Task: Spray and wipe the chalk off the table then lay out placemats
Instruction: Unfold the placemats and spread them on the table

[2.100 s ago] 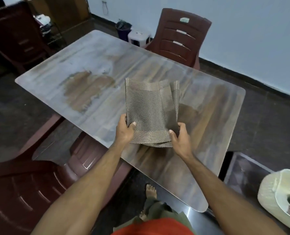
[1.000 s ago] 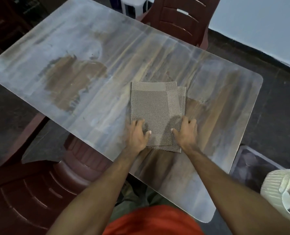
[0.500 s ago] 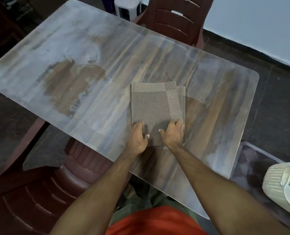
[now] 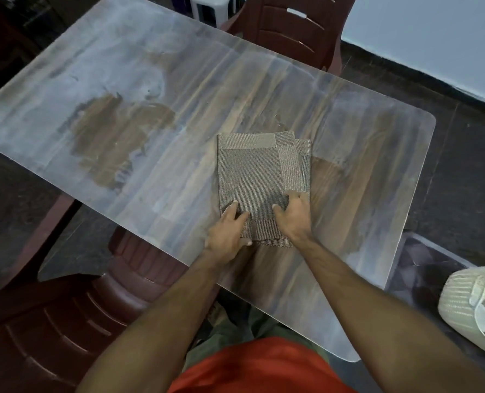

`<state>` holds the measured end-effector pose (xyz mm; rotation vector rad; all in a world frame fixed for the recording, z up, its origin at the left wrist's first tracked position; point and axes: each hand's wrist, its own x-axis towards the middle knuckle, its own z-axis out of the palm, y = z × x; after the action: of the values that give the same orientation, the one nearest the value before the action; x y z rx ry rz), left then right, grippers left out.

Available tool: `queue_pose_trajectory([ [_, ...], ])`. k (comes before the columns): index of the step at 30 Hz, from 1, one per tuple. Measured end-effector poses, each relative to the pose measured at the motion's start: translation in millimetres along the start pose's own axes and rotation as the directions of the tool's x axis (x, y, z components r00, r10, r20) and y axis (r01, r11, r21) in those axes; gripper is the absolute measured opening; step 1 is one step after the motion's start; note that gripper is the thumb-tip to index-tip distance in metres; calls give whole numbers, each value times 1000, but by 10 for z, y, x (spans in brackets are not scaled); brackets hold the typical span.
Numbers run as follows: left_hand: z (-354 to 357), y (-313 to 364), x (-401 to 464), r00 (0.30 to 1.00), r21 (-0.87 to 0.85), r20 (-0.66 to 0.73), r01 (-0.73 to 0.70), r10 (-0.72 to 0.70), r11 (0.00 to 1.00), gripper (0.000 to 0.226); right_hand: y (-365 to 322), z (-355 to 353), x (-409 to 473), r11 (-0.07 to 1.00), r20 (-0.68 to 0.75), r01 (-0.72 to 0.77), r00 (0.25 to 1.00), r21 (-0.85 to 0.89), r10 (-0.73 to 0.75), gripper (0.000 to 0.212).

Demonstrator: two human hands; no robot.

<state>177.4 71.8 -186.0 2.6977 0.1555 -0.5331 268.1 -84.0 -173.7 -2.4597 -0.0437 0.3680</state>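
A stack of folded grey-brown woven placemats [image 4: 259,171] lies on the table [image 4: 179,80], a little right of its middle near my edge. My left hand [image 4: 228,231] rests on the stack's near left corner, its fingers flat on top and its thumb along the near edge. My right hand [image 4: 293,217] arches over the near right part of the stack, where its curled fingers pinch the top placemat by the right edge. The tabletop is streaked with pale chalky smears, and a browner wiped patch [image 4: 116,131] shows at the left.
A maroon plastic chair [image 4: 292,21] stands at the table's far side and another [image 4: 51,321] at my near left. A white woven basket [image 4: 473,307] sits on the floor at the right, next to a dark mat [image 4: 422,268].
The stack, held up in both hands earlier, now lies flat on the table. My right hand has shifted from the stack's middle to its right edge and curled its fingers. My left hand stays put.
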Motion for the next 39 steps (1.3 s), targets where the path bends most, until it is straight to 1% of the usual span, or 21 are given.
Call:
queue_pose_trajectory([
  [3,-74,-40,-7,998,29,41,-48,46,998,68,75,-110,58,999,-86,-29,996,-39,26,44],
  [6,-152,-39,-50,994,27,56,-97,96,995,45,103,-194,110,997,-96,-75,993,-27,72,44],
  [8,-181,-13,-76,992,71,24,-128,127,989,31,93,-225,140,995,-93,-100,991,17,102,43],
  [9,-186,0,-93,993,87,-5,-118,119,989,31,81,-232,151,992,-90,-123,988,40,127,41],
  [12,-220,23,-144,997,101,-67,-22,29,995,34,50,-255,198,974,-77,-202,975,98,210,32],
  [15,-265,18,-166,995,108,-105,12,-1,994,31,16,-336,239,947,-73,-267,956,181,283,26],
  [17,-292,-7,-179,985,36,-173,34,-28,999,28,-27,-405,244,932,-64,-290,949,219,310,30],
  [19,-300,-43,-182,965,-67,-255,35,-51,997,21,-59,-448,262,920,-20,-313,945,235,326,23],
  [22,-319,-88,-178,912,-224,-406,-48,-48,973,10,-107,-479,310,884,51,-346,936,314,348,21],
  [24,-385,-95,-186,868,-315,-492,-110,-63,943,8,-153,-490,350,886,52,-334,940,322,336,27],
  [26,-456,-88,-199,839,-386,-538,-158,-83,909,9,-201,-506,397,916,25,-289,956,277,294,30],
  [29,-529,-81,-202,805,-402,-586,-186,-95,897,8,-317,-553,440,950,-9,-205,977,235,213,19],
  [30,-545,-80,-203,788,-411,-607,-201,-102,889,8,-357,-563,455,952,-17,-172,983,253,182,16],
  [32,-589,-90,-209,741,-447,-659,-243,-133,861,7,-477,-579,470,931,-31,-108,991,349,127,15],
  [34,-612,-124,-206,710,-514,-674,-251,-205,820,19,-622,-618,493,878,-42,-71,994,474,103,13],
  [35,-609,-144,-222,706,-554,-664,-244,-247,796,27,-695,-649,501,856,-44,-55,995,513,91,14],
  [37,-568,-187,-293,701,-640,-628,-219,-338,736,37,-852,-733,495,840,-49,-7,998,542,40,17],
  [38,-529,-213,-332,690,-693,-601,-197,-404,694,41,-932,-782,479,832,-51,20,999,555,10,19],
  [39,-505,-226,-371,676,-762,-551,-169,-489,625,44,-1010,-836,454,815,-50,46,999,578,-21,20],
])
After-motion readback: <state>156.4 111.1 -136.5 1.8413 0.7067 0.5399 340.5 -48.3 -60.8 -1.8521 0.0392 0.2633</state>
